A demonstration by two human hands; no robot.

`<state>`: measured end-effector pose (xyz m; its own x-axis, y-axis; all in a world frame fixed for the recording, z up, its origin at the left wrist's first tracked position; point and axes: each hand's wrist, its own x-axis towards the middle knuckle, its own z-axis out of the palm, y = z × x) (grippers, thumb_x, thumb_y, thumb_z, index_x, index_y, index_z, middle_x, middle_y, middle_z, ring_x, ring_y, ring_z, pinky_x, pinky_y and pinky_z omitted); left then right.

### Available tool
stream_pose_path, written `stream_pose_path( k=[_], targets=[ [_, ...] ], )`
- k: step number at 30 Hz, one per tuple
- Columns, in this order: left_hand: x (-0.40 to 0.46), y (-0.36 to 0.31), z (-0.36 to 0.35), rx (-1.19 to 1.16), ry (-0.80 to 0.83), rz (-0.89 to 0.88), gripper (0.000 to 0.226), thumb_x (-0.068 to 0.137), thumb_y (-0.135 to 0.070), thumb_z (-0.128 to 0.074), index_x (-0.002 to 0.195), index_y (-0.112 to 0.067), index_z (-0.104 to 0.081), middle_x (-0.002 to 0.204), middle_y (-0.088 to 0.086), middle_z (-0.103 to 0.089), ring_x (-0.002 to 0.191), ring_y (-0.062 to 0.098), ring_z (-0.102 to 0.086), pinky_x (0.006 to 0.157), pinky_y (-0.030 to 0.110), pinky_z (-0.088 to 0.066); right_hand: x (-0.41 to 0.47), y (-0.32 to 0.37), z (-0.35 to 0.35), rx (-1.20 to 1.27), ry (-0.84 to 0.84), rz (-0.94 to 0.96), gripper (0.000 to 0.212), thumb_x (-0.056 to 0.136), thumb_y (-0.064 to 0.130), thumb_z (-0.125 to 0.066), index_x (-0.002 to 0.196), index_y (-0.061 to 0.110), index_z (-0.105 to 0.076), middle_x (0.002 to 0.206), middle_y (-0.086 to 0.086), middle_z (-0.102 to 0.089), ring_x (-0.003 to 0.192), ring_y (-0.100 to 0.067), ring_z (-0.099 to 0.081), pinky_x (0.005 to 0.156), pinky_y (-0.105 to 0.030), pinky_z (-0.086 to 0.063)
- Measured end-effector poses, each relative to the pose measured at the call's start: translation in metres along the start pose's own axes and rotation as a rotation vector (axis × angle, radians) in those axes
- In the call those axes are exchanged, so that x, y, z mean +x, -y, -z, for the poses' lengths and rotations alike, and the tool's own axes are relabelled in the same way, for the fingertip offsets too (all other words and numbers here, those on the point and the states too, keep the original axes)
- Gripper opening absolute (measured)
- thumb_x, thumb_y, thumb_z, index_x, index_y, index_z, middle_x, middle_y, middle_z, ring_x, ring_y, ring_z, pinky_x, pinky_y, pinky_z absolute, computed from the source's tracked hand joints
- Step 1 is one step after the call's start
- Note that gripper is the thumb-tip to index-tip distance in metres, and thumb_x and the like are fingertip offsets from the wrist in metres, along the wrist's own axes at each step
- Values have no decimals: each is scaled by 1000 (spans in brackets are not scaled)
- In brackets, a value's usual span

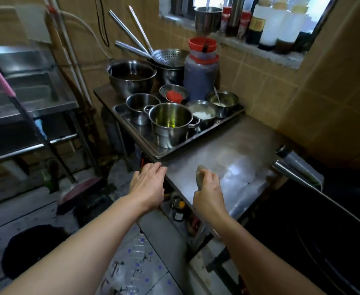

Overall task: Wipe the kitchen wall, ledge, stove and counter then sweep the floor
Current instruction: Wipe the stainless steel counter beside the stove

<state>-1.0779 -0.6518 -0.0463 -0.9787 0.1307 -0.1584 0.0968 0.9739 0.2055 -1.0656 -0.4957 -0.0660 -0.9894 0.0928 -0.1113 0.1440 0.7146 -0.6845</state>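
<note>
My right hand [209, 192] grips a greyish cloth [200, 174] pressed on the steel counter [234, 150] near its front edge. My left hand [148, 184] rests flat at the counter's front left corner, fingers apart, holding nothing. The counter's bare part shines wet around the cloth. The tiled wall [281, 99] rises behind it, with the window ledge [260, 47] above. A pink-handled broom [77, 192] leans on the floor at the left. The dark stove [324, 220] lies at the right.
A steel tray [151, 150] with several pots and bowls fills the counter's far half. A big red-lidded jar [201, 75] and a colander [168, 58] stand behind it. Bottles line the ledge. A steel sink stand [30, 107] is at the left; a black bucket [32, 250] sits on the floor.
</note>
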Motion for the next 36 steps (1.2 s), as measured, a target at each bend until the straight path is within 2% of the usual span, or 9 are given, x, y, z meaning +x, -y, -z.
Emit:
stream_pose_path(
  k=[3, 6, 8, 14, 18, 21, 25, 30, 36],
  targets=[
    [21, 17, 10, 7, 19, -31, 64, 92, -24, -53, 147, -19, -22, 156, 0, -14, 143, 19, -11, 113, 40, -20, 23, 9, -5, -60, 2, -6, 57, 80, -7, -46, 131, 16, -37, 136, -4, -30, 112, -23, -44, 96, -35, -43],
    [38, 25, 13, 4, 36, -58, 67, 90, -25, -56, 147, -19, -22, 155, -1, -16, 142, 19, -13, 111, 40, -21, 45, 11, -7, -91, -15, 24, 60, 77, -11, -42, 130, 18, -38, 137, -2, -29, 113, -21, -41, 92, -31, -42],
    [51, 28, 12, -1, 41, -76, 67, 91, -23, -55, 148, -19, -20, 155, -1, -16, 142, 18, -12, 111, 39, -21, 62, 11, -13, -127, -28, 50, 61, 77, -12, -42, 131, 17, -38, 139, -2, -28, 119, -22, -38, 97, -31, -40],
    [82, 30, 1, -9, 56, -96, 63, 92, -20, -52, 147, -18, -22, 153, -1, -19, 141, 19, -16, 110, 40, -22, 107, -2, -27, -247, 2, 54, 65, 76, -14, -45, 133, 16, -38, 144, -6, -23, 127, -26, -33, 102, -40, -42],
    [95, 31, -6, -7, 76, -71, 64, 90, -21, -54, 146, -17, -23, 153, 0, -20, 140, 20, -18, 109, 40, -24, 122, -12, -33, -276, 114, -16, 43, 91, 5, -42, 132, 16, -34, 146, -13, -17, 134, -37, -20, 110, -49, -27],
    [98, 33, -7, -28, 74, -44, 62, 90, -20, -53, 145, -16, -25, 151, 0, -23, 139, 20, -21, 108, 40, -26, 127, -13, -35, -445, 233, -14, 60, 91, 26, -53, 142, 20, -24, 154, -12, 4, 141, -36, -3, 114, -50, -14],
    [94, 42, 0, -59, 86, 17, 68, 90, -23, -55, 148, -17, -19, 153, 0, -20, 141, 20, -17, 110, 39, -22, 129, 10, -36, -436, 256, 53, 71, 89, 32, -55, 148, 21, -17, 156, -14, 5, 144, -33, 3, 116, -46, -8],
    [75, 71, 14, -83, 50, 124, 70, 91, -26, -55, 149, -18, -15, 156, 0, -15, 143, 19, -13, 113, 39, -18, 121, 54, -46, -337, 323, 183, 73, 89, 28, -57, 149, 19, -17, 157, -12, 5, 145, -30, 2, 117, -42, -13],
    [35, 122, 29, -110, 2, 263, 76, 90, -28, -58, 150, -20, -13, 157, 0, -12, 144, 20, -13, 115, 43, -18, 103, 115, -75, -305, 370, 311, 67, 88, 25, -60, 145, 16, -25, 155, -17, 1, 142, -35, -15, 115, -37, -25]
  ],
)
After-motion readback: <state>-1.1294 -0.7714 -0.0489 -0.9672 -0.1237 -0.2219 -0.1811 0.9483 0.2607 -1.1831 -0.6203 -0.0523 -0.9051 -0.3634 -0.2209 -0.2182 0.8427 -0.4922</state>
